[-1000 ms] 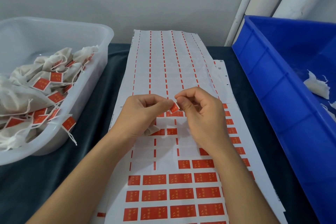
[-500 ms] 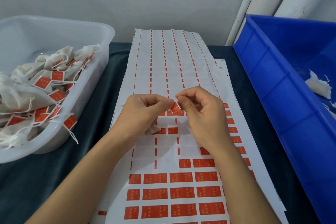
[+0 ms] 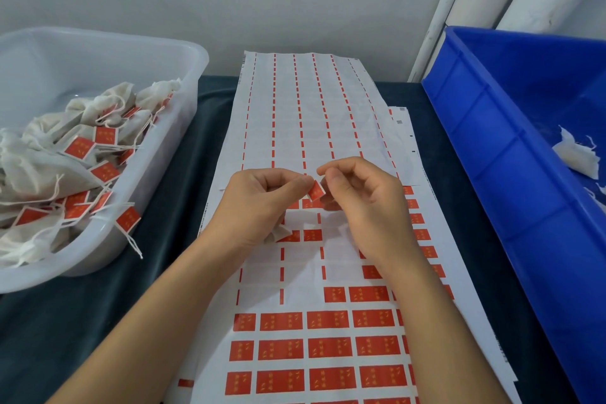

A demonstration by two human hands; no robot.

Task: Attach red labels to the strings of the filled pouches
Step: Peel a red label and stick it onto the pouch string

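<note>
A small red label [image 3: 316,190] is pinched between the fingertips of my left hand [image 3: 259,203] and my right hand [image 3: 364,207], just above the label sheet [image 3: 314,348]. A bit of white pouch fabric [image 3: 278,234] sticks out below my left palm; the pouch's string is too thin to make out. The long white sheet lies down the middle of the dark cloth, with rows of red labels left on its near half and bare backing on its far half.
A translucent white tub [image 3: 183,102] on the left holds several white pouches with red labels on their strings. A blue crate [image 3: 492,154] on the right holds scraps of white pouch fabric [image 3: 577,157]. A wall and white pipes stand behind.
Both hands stay together on the red label with only slight finger movement. Nothing else has shifted.
</note>
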